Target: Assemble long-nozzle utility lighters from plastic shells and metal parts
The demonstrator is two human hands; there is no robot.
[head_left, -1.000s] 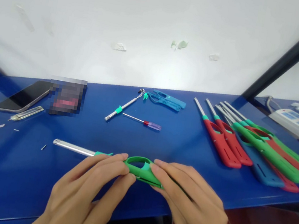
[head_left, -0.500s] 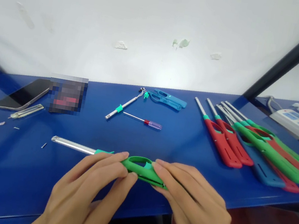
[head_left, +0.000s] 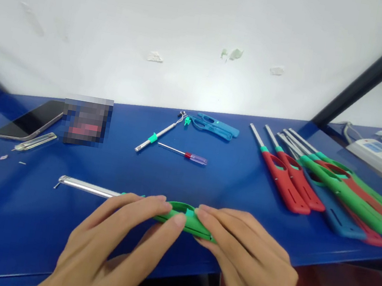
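Between my two hands is a green long-necked gas lighter [head_left: 195, 226], lying sideways above the front of the blue table. Its silver metal tube [head_left: 90, 187] points left, and a turquoise trigger shows inside the finger loop. My left hand [head_left: 119, 243] pinches the loop end, thumb in front and fingers over the top. My right hand [head_left: 252, 260] grips the handle, hiding most of its right part. A narrow dark seam runs along the near side of the green casing. A small screw [head_left: 56, 185] lies by the tube's tip.
Behind lie a screwdriver [head_left: 195, 158], a loose metal tube with wires [head_left: 155, 137] and blue casing halves [head_left: 213, 127]. Several assembled lighters [head_left: 286, 183] are piled right. Left are a phone [head_left: 32, 119], a clear plastic fuel tank [head_left: 35, 142] and a blurred-out item [head_left: 86, 120].
My left thumb has slid right along the green casing, and my left fingers have shifted slightly right. The lighter's tube tip has moved a little left and down, close to the small screw.
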